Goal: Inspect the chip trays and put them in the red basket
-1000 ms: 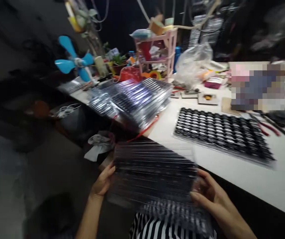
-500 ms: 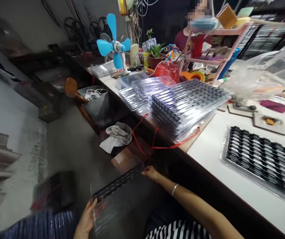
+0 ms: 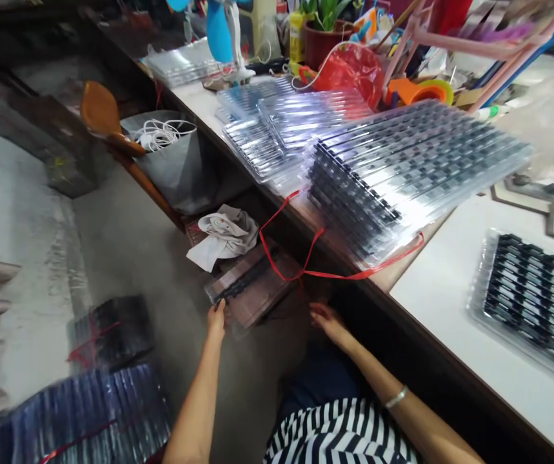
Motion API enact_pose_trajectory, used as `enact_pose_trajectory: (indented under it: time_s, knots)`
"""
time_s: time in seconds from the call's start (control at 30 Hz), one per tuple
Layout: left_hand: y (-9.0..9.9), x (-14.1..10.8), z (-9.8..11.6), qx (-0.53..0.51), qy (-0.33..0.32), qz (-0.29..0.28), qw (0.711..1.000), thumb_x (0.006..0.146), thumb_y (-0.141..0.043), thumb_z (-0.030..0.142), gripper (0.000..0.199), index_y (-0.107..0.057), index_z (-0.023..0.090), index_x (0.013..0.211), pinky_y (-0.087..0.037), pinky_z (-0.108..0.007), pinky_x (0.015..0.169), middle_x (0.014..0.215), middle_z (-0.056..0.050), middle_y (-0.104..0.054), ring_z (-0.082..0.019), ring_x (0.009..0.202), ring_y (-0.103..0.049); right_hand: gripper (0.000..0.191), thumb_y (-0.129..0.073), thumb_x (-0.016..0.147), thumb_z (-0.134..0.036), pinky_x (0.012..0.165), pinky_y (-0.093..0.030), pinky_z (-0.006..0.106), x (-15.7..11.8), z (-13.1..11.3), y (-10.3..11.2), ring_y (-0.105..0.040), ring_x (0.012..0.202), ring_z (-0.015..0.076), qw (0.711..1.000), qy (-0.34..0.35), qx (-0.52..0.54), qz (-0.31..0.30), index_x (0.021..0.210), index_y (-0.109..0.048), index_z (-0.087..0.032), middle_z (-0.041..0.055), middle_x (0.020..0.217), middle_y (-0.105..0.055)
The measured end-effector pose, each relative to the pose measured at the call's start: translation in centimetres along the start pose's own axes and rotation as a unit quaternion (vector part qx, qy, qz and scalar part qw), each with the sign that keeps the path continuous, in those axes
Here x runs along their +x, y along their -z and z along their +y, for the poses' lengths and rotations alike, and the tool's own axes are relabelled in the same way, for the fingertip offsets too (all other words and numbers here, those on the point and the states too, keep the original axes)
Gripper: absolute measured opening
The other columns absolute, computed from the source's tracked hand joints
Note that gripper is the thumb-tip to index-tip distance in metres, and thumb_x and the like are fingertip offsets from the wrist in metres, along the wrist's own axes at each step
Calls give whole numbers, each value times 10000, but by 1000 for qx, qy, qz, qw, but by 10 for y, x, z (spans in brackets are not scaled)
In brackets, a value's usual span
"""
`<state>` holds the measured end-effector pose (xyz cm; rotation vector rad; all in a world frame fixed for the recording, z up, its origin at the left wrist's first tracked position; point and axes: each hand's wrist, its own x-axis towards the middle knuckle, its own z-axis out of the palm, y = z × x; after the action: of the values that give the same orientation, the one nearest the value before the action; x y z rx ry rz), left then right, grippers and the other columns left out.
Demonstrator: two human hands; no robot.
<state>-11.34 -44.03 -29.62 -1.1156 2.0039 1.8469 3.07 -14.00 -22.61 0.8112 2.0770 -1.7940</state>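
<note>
My left hand (image 3: 217, 317) pinches the near left corner of a clear plastic tray with a black strip (image 3: 244, 281), which lies over a brown stool-like surface (image 3: 262, 299) below the table edge. Off to the right, my right hand (image 3: 326, 317) holds nothing, its fingers apart, beneath a hanging red ribbon (image 3: 306, 272). On the table above, a thick stack of clear trays with black pieces (image 3: 402, 167) stands at the edge, the ribbon running under it.
Another black-filled tray (image 3: 538, 296) lies on the white table (image 3: 441, 309). A crumpled cloth (image 3: 226, 235), a grey bin with white cable (image 3: 175, 161) and a wooden chair (image 3: 100, 109) are at the left. Bundled trays (image 3: 88, 412) sit lower left.
The tray has moved up and away onto the brown surface with my left hand. My right hand has let go of it and opened. The view has shifted closer and downward.
</note>
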Motion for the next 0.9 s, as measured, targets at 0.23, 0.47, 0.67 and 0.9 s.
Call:
enact_pose_trajectory:
  time_s: [0.23, 0.47, 0.67, 0.9]
  knots:
    - [1, -60, 24, 172, -137, 79, 972, 857, -574, 318, 350, -536, 166, 1169, -419, -510, 936, 1247, -98, -526, -261, 1119, -515, 432, -526, 828, -523, 710, -502, 332, -104, -14, 22, -625, 740, 181, 992, 53, 119, 6, 1068, -616, -176, 65, 883, -647]
    - [-65, -200, 88, 172, -466, -164, 852, 838, -498, 366, 257, -627, 218, 1005, -388, -391, 983, 1036, -68, -631, -259, 1020, -571, 303, -540, 864, -409, 717, -500, 312, -201, -27, 63, -617, 758, 171, 973, 96, 187, 97, 1046, -649, -192, 44, 839, -654]
    - [-147, -352, 128, 103, -662, -433, 603, 826, -546, 226, 201, -652, 233, 997, -450, -351, 907, 943, -34, -674, -217, 893, -625, 309, -484, 903, -425, 741, -516, 327, -307, -6, 116, -617, 795, 183, 938, 125, 173, 274, 1079, -645, -229, 48, 863, -644]
    - [-232, -405, 126, 167, -569, -458, 662, 837, -548, 407, 400, -567, 205, 1182, -453, -383, 902, 1104, -87, -634, -248, 1033, -584, 286, -510, 889, -417, 718, -520, 301, -359, 28, 196, -626, 798, 193, 827, 143, 152, 523, 1031, -656, -217, 51, 853, -653]
